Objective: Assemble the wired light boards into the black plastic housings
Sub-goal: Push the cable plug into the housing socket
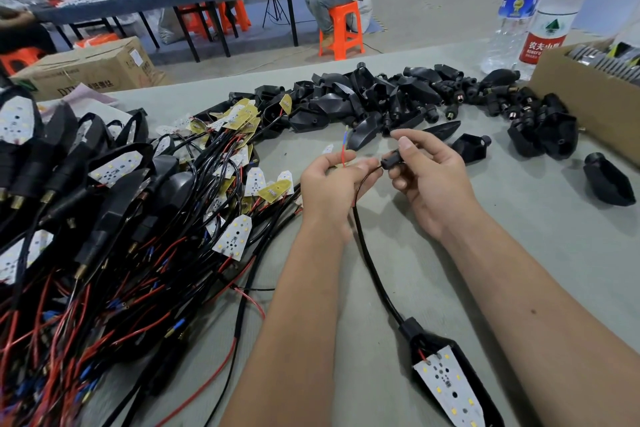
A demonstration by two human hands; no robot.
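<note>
Fingers first: the left hand is pinching the thin red and black wires between thumb and fingertips, and the right hand is pinching a small black fitting on that same lead, with its other fingers curling loosely underneath. Both hands are hovering over the middle of the grey table, nearly touching each other.

The black cable is running from the hands down toward the near edge, where one light board is already sitting inside its black housing (looks seated to me, though the near end is getting cut off by the frame, so can't swear to it). So this unit seems to be at the wire-end stage, not the board-fitting stage.

As for overall progress, I'd say it's somewhere in the middle. Finished-looking units are piling up at the far left, but a big tangle of loose wired boards is lying left of the hands, and a heap of empty housings is waiting across the far side. Plenty left to go
</note>
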